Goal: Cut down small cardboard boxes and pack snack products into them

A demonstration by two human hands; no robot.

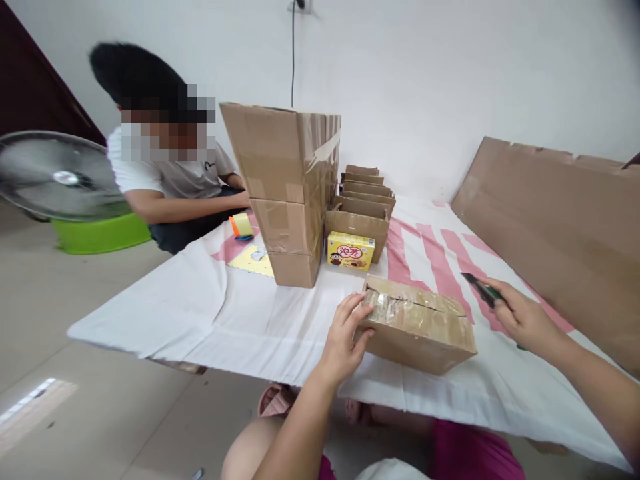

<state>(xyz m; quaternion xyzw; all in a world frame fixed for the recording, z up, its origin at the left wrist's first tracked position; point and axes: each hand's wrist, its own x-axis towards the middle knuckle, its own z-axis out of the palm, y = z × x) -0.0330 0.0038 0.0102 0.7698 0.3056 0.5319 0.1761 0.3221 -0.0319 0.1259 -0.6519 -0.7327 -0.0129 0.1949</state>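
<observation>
By the table's (185, 320) near edge, the half-open left hand (344, 343) braced a carton (410, 343); the right hand (523, 315) clenched a cutter (483, 291) whose skid threatened fingers (365, 311).

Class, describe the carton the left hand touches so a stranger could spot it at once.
Find the white-covered table, then its tall stack of boxes. Right of it in the picture and nearer the camera lies one carton, its end touched by the left hand. A jagged dark line running along its taped top sets it apart.

Magenta shorts (475, 448) — bare forearms (590, 373)
</observation>
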